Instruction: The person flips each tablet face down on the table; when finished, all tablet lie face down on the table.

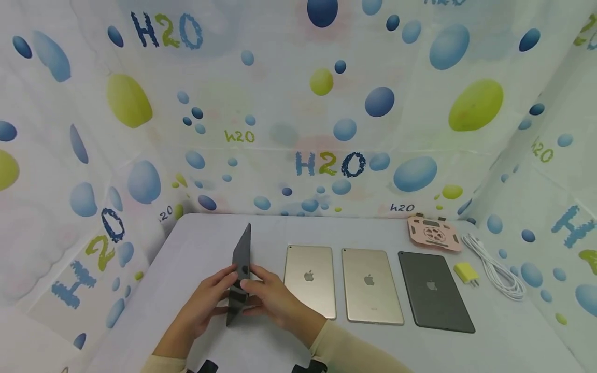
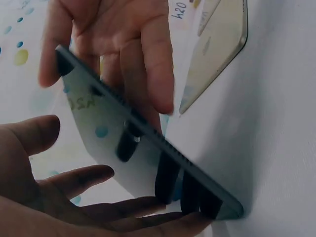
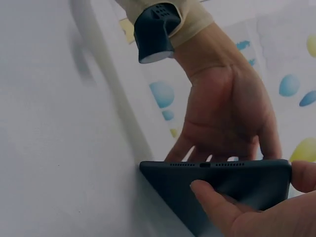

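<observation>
A dark grey tablet point(image 1: 241, 248) stands tipped up on its long edge at the left of the table. Its glossy screen point(image 2: 94, 128) mirrors the fingers in the left wrist view. My right hand point(image 1: 275, 298) holds it at the upper edge, thumb over that edge and fingers on the back. On the screen side, my left hand point(image 1: 205, 295) touches the glass with nearly straight fingertips, its thumb apart from the tablet. The port and speaker edge point(image 3: 205, 165) shows in the right wrist view.
Two gold tablets point(image 1: 309, 298) point(image 1: 371, 300) and another dark grey tablet point(image 1: 436, 305) lie face down to the right. Farther right are a pink device with a round grille point(image 1: 435, 234), a yellow charger plug point(image 1: 465, 272) and a coiled white cable point(image 1: 496, 272).
</observation>
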A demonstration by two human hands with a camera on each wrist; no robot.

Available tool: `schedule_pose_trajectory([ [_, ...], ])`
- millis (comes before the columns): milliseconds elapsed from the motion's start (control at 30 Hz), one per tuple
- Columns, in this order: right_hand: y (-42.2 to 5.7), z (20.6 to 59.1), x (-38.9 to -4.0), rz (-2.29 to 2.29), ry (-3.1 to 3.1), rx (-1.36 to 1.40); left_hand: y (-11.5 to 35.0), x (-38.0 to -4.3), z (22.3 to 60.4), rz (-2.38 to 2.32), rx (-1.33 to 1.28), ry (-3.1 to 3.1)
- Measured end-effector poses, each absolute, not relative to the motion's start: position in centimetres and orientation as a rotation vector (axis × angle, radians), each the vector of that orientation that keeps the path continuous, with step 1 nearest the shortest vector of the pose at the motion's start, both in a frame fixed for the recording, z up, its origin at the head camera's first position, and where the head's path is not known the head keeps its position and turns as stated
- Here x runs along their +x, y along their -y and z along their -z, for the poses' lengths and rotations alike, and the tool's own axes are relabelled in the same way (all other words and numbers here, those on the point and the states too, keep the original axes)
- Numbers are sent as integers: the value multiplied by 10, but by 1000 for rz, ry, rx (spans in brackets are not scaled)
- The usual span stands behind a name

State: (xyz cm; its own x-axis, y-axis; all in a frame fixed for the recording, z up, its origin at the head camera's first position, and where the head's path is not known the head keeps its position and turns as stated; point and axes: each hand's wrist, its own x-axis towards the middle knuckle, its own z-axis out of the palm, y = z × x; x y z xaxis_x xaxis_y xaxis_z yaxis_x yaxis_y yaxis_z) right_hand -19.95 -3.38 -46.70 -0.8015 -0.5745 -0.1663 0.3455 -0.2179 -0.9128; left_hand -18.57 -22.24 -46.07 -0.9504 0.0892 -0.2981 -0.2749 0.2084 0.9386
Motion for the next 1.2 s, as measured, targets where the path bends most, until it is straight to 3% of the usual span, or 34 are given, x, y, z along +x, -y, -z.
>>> schedule_pose_trajectory([
  [633, 45, 463, -182, 1923, -1701, -395, 228, -181, 461, -2156, 11, -1996],
  [1067, 37, 475, -190, 2288, -1633, -91, 247, -179, 468, -2535, 191, -1504],
  [1200, 35, 483, -196, 2291, -1687, -135, 253, -179, 471, -2602, 188, -1422],
])
